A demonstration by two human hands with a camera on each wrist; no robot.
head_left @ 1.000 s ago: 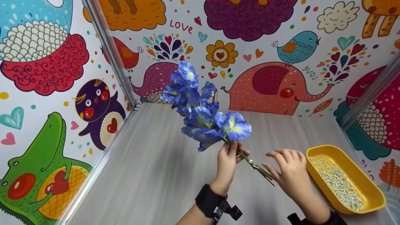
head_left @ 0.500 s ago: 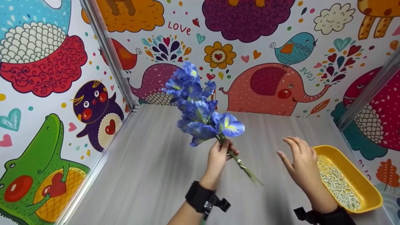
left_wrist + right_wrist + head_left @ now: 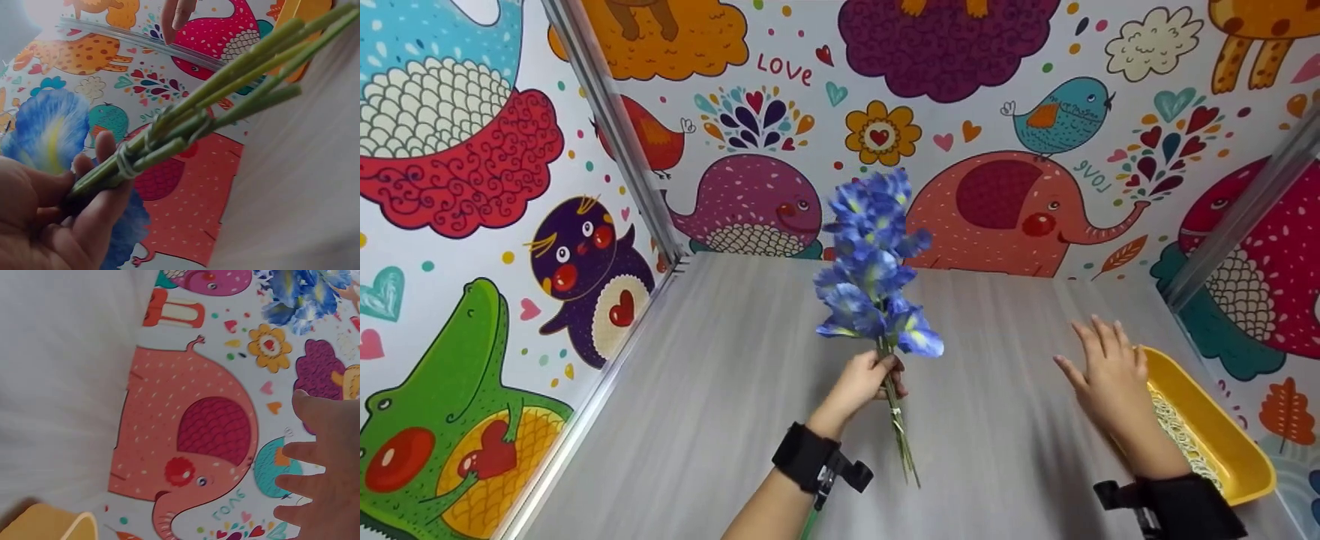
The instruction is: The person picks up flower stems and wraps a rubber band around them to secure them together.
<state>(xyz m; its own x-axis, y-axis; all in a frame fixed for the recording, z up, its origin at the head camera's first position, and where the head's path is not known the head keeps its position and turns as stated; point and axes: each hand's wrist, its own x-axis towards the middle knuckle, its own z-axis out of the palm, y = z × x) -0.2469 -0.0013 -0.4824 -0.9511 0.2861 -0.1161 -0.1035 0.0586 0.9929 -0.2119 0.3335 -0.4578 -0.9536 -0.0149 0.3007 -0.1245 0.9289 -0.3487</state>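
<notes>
Left hand (image 3: pixel 864 380) grips a bunch of blue flowers (image 3: pixel 876 262) mid-frame, stems pointing down. Right hand (image 3: pixel 1106 373) hovers open by the yellow tray (image 3: pixel 1234 442), lower right.

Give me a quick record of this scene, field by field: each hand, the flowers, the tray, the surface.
left hand: grips the stems of the flowers, holding them upright
right hand: fingers spread, holding nothing, above the table beside the tray
flowers: blue bunch, stems bound with a band
tray: yellow, at the right, holding pale loops
table: grey wood grain

Matt wood-grain table (image 3: pixel 735 420), glossy plastic tray (image 3: pixel 1237 450), seemingly fabric blue flowers (image 3: pixel 874 262).
</notes>
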